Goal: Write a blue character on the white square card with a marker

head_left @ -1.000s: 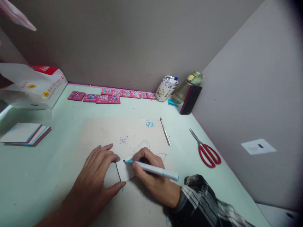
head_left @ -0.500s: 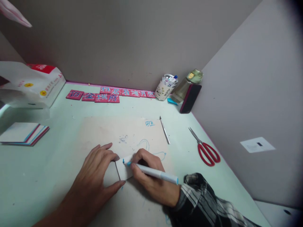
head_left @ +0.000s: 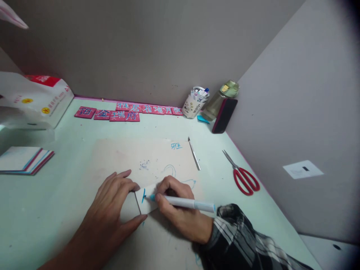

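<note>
- One pale green tabletop (head_left: 70,157), lying under the beige sheet (head_left: 112,157).
- White printed bag (head_left: 36,97) with a red panel, past the sheet's far left corner.
- Left hand (head_left: 112,204), on the sheet's near part, thumb and forefinger bracing the white card at its left edge.
- Right hand (head_left: 184,219), also over the sheet's near part, fingers closed round the blue marker.
- Green-lidded bottle (head_left: 215,105), beyond the sheet's far right corner.
- Dark smartphone (head_left: 225,116), leaning, in that same direction from the sheet.
- Red-handled scissors (head_left: 237,167), right of the sheet.
- Pen tin (head_left: 192,108), beyond the sheet's far edge.
- Card stack (head_left: 21,159), left of the sheet.
- Red lettered tiles (head_left: 117,115), in two rows beyond the sheet's far edge.
- Craft knife (head_left: 194,153), by the sheet's right edge.
- Blue marker (head_left: 182,201), above the sheet, tip close to a blue stroke.
- White card (head_left: 146,208), on the sheet, bearing that blue stroke (head_left: 144,195).
</note>
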`<state>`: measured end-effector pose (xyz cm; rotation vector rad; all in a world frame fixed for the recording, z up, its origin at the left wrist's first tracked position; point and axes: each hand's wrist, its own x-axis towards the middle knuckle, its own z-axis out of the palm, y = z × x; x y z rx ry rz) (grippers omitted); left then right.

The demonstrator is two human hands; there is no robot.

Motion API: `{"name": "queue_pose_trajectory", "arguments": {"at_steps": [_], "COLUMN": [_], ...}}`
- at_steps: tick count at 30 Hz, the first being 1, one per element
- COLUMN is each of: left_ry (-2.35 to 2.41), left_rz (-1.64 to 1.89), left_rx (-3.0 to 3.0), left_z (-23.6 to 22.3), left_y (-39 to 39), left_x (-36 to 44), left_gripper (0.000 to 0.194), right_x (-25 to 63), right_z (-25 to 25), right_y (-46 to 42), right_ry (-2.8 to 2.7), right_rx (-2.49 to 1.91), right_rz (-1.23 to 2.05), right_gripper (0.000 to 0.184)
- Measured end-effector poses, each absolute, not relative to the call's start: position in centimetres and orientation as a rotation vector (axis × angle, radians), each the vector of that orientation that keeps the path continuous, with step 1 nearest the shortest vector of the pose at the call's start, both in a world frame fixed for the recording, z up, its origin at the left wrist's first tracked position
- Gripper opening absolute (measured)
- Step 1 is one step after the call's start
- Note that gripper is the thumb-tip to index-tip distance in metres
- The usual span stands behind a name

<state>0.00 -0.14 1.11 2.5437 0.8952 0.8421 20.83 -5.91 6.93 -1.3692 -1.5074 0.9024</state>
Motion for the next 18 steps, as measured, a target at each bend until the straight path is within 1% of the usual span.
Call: {"name": "queue_pose_trajectory", "arguments": {"at_steps": [8,18], "left_ry": [0.925,0.938], "left_rz": [0.846,0.837], "left_rx": [2.518,2.502], "left_z": [1.15,1.08], "left_y": [-0.34,-0.40], "left_x": [0.01,-0.10], "left_gripper": [0.037,0.037], "right_x": [20.60,20.74], "right_z": [7.30,7.50], "right_y": [-5.69,-5.70], "right_ry": [-1.432,-1.496], "right_rx": [-1.457,-1.475], "right_rz": [0.870,0.876], "right_gripper": [0.012,0.012]}}
